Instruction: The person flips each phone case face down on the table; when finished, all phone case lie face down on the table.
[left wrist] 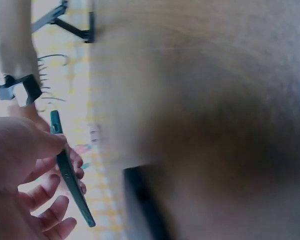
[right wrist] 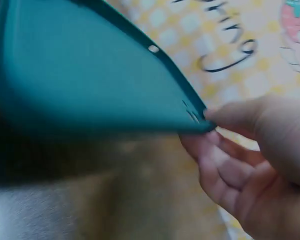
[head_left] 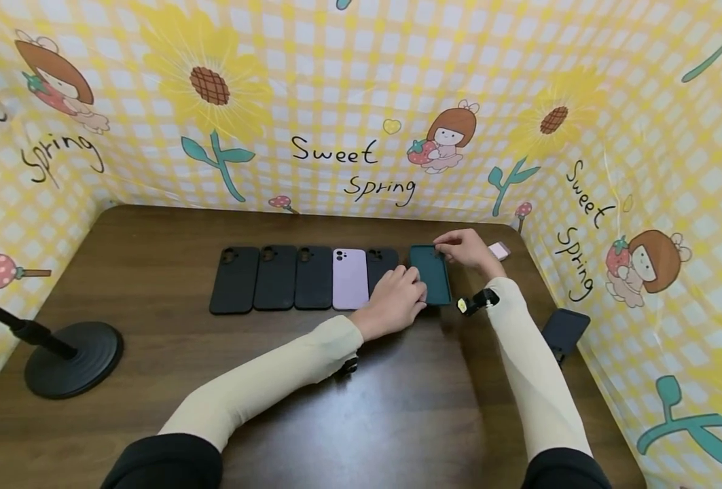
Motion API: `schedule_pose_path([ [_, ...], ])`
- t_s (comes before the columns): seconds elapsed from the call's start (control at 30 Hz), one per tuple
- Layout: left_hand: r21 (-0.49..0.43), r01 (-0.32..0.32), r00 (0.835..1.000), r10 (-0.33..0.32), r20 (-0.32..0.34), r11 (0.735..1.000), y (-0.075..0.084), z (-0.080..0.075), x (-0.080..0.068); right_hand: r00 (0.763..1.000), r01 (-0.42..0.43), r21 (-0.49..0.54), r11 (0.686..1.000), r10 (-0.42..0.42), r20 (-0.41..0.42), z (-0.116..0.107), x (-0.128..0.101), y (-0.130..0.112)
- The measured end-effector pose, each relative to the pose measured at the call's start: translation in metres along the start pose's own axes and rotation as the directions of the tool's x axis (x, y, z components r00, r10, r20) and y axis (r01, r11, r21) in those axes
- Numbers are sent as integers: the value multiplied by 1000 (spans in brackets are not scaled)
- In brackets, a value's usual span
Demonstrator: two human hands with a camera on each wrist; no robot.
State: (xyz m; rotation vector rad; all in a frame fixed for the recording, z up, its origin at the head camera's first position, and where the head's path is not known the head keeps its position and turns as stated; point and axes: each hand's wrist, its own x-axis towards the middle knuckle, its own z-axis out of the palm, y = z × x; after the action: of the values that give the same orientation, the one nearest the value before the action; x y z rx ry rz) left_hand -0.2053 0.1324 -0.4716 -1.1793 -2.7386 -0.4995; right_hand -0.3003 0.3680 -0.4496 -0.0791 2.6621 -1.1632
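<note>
A teal phone case [head_left: 431, 277] is held up at the right end of a row of cases, its hollow inside facing me in the head view. My left hand [head_left: 395, 297] grips its lower left edge; the thumb [left wrist: 49, 144] lies along that edge in the left wrist view. At the upper right corner, my right hand [head_left: 466, 248] pinches the case, the thumb [right wrist: 235, 117] inside the rim and fingers behind. Left of it lie a dark case [head_left: 382, 259], partly hidden by my left hand, a lilac case [head_left: 350, 278] and black cases [head_left: 313, 278].
A small pale pink object [head_left: 498, 251] lies beyond my right wrist. Near the right edge a dark phone-like slab [head_left: 566, 331] leans on a support. A black round stand base [head_left: 75, 358] is at left. Patterned cloth [head_left: 336, 88] walls the table's back and sides.
</note>
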Motion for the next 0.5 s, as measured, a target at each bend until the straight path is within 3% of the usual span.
schedule_pose_path([
  [0.13, -110, -60, 993, 49, -103, 992, -5, -23, -11, 998, 18, 192, 981, -29, 55, -8, -5, -10],
  [0.17, -147, -77, 991, 59, -124, 986, -6, -28, -14, 996, 22, 257, 966, -42, 74, -9, -7, -13],
  [0.23, -215, -101, 986, 68, -154, 971, -10, -39, -20, 990, 28, 428, 903, -85, 114, -10, -9, -18],
  [0.27, -243, -109, 983, 69, -169, 964, -11, -43, -22, 985, 30, 514, 857, -113, 131, -9, -10, -20],
  [0.37, -311, -118, 978, 55, -203, 943, -16, -52, -28, 959, 17, 754, 656, -225, 173, -5, -13, -21],
  [0.4, -326, -119, 976, 50, -213, 938, -17, -53, -29, 945, 22, 808, 589, -275, 175, -3, -13, -19],
  [0.5, -383, -136, 969, 41, -245, 914, -19, -52, -31, 889, 31, 898, 439, -423, 176, 9, -13, -13],
])
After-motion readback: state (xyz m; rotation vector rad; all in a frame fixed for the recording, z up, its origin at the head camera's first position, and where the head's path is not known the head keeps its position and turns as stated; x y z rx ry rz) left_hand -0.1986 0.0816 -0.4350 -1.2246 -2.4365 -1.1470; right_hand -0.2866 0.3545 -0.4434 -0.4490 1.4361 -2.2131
